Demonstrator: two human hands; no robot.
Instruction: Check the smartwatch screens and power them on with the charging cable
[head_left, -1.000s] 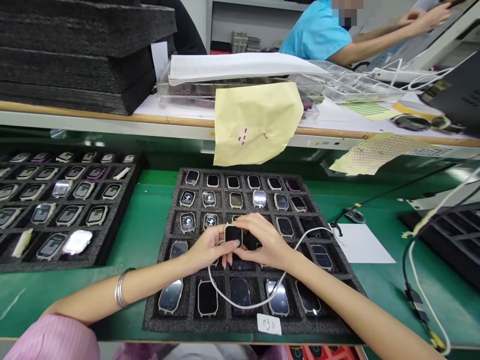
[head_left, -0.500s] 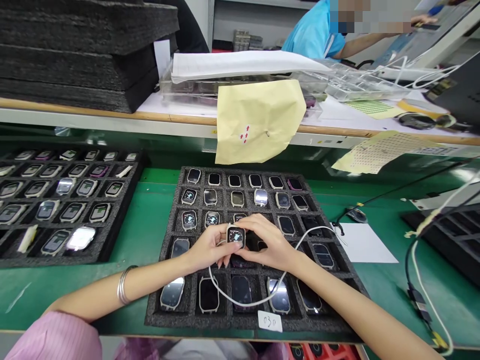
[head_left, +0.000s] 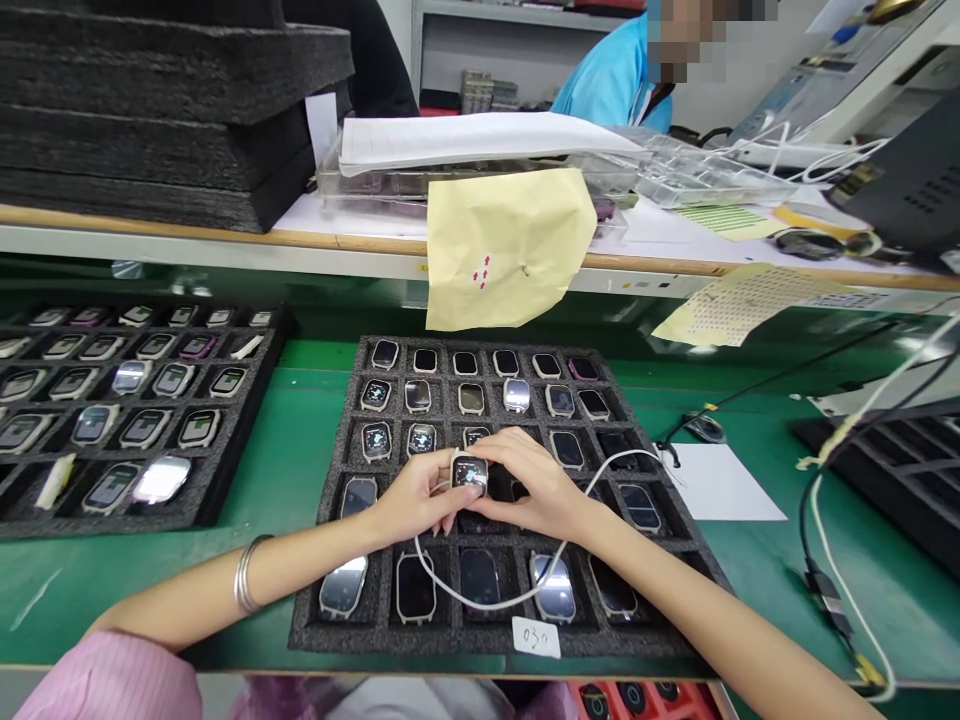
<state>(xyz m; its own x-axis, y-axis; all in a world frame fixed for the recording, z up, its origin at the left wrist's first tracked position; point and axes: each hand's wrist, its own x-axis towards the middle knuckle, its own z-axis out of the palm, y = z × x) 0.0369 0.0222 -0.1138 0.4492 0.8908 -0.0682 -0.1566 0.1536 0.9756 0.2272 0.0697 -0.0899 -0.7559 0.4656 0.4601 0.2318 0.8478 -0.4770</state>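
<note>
A smartwatch body (head_left: pixel 469 475) without a strap, its screen lit with a dial, is held between both hands above the black foam tray (head_left: pixel 397 641). My left hand (head_left: pixel 421 493) grips its left side, thumb on the lower part of the screen. Fingers of my right hand (head_left: pixel 534 482) close round its top and right edge. A white cable (head_left: pixel 499 606) loops from beneath my left hand across the tray to the right; its end at the watch is hidden. Several watch bodies lie in the compartments, a few with lit dials. A handwritten label (head_left: pixel 536 637) sits on the tray's front edge.
A second foam tray of watches (head_left: pixel 169 513) stands on the left, another tray (head_left: pixel 911 480) at the right edge. White paper (head_left: pixel 731 485) and cables (head_left: pixel 829 590) lie right. Yellow paper (head_left: pixel 510 250) hangs from the shelf. Stacked foam (head_left: pixel 172 130) stands upper left; a person in blue (head_left: pixel 607 80) is behind.
The view has shifted slightly. Both hands keep their hold on the watch, and its lit display looks a little different. The person behind no longer shows an outstretched arm.
</note>
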